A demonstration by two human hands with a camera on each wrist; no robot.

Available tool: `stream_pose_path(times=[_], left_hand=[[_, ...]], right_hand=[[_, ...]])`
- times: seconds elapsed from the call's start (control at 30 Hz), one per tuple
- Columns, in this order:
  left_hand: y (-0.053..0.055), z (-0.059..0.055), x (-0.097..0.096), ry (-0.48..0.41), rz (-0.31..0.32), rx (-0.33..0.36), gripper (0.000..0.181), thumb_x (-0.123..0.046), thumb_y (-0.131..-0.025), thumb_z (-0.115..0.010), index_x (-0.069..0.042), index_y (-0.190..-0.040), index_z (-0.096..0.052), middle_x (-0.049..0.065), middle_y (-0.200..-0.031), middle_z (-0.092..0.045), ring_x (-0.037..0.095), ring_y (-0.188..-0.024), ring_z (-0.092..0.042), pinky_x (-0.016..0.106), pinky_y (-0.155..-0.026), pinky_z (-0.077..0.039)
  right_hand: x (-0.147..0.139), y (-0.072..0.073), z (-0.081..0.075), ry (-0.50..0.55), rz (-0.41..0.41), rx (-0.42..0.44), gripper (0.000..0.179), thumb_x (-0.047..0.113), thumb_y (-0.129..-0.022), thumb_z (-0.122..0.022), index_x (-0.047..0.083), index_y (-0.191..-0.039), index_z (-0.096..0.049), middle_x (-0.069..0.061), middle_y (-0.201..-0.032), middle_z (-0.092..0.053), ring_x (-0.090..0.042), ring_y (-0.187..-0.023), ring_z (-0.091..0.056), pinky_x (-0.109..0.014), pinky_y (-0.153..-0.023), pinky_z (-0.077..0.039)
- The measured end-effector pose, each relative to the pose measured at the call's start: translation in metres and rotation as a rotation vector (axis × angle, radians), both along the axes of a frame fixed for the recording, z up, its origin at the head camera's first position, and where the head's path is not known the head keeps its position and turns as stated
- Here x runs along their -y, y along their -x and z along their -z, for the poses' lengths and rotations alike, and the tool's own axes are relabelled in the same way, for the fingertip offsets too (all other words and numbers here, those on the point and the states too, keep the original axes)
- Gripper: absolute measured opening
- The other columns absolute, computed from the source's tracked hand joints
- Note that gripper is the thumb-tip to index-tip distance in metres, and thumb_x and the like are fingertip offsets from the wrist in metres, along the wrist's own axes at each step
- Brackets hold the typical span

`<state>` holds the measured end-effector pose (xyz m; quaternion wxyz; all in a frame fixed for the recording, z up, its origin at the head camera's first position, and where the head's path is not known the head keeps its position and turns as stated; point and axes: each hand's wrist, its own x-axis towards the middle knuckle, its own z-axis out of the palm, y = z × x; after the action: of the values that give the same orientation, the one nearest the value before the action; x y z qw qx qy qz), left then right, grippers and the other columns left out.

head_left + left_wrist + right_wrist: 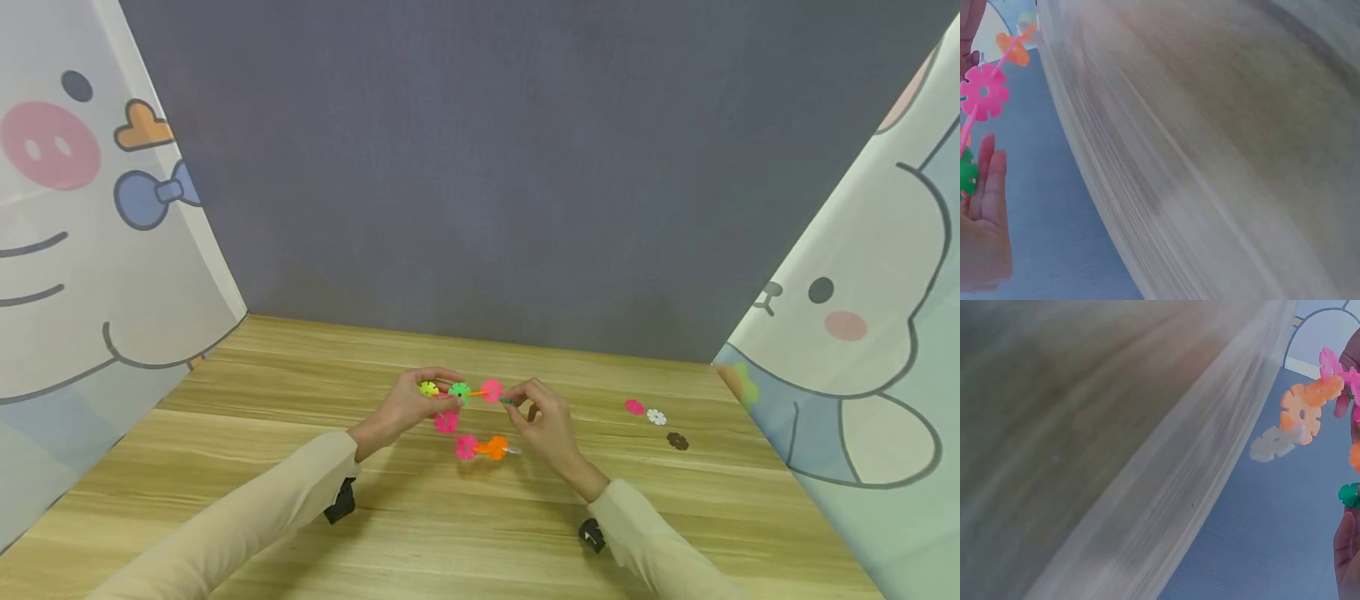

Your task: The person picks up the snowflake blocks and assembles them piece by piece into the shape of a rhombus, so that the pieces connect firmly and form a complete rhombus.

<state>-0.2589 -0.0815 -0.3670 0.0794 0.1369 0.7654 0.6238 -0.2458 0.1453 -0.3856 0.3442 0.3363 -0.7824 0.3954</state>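
Observation:
Above the table, both hands hold a curved chain of slotted snowflake discs. My left hand [405,408] grips its upper left part, by a yellow disc [428,388] and a light green disc [460,390]. An orange disc seen edge-on links the green one to a pink disc [492,390]. Beside that pink disc, my right hand [547,423] pinches a dark green disc [507,402] between thumb and fingertips; whether their slots are joined I cannot tell. Lower down hang pink discs [467,447], an orange disc [497,447] and a whitish end disc [1275,443].
To the right on the wooden table [300,358] lie a loose pink disc [635,407], a white disc [656,417] and a dark brown disc [678,441]. A dark grey panel [480,167] stands behind, with cartoon-printed cloths at both sides.

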Motion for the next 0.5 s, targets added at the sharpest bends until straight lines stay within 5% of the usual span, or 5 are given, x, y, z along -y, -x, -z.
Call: stream_pose_path(times=[0.23, 0.5], left_hand=[[0.000, -0.001, 0.001, 0.103, 0.035, -0.119, 0.039, -0.020, -0.077, -0.074, -0.011, -0.114, -0.065, 0.005, -0.110, -0.061, 0.018, -0.096, -0.055, 0.031, -0.071, -0.052], [0.005, -0.002, 0.006, 0.165, 0.196, -0.285, 0.042, -0.014, -0.081, -0.069, -0.013, -0.121, -0.059, 0.010, -0.119, -0.060, 0.022, -0.102, -0.056, 0.034, -0.085, -0.048]], right_hand=[[0.007, -0.016, -0.022, -0.005, -0.015, 0.012, 0.020, -0.019, -0.065, -0.068, -0.006, -0.078, -0.061, -0.017, -0.072, -0.061, -0.028, -0.062, -0.057, -0.033, -0.040, -0.044], [0.009, -0.024, -0.033, -0.034, -0.055, 0.006, 0.021, -0.020, -0.065, -0.068, -0.004, -0.077, -0.060, -0.018, -0.072, -0.061, -0.027, -0.062, -0.056, -0.031, -0.041, -0.045]])
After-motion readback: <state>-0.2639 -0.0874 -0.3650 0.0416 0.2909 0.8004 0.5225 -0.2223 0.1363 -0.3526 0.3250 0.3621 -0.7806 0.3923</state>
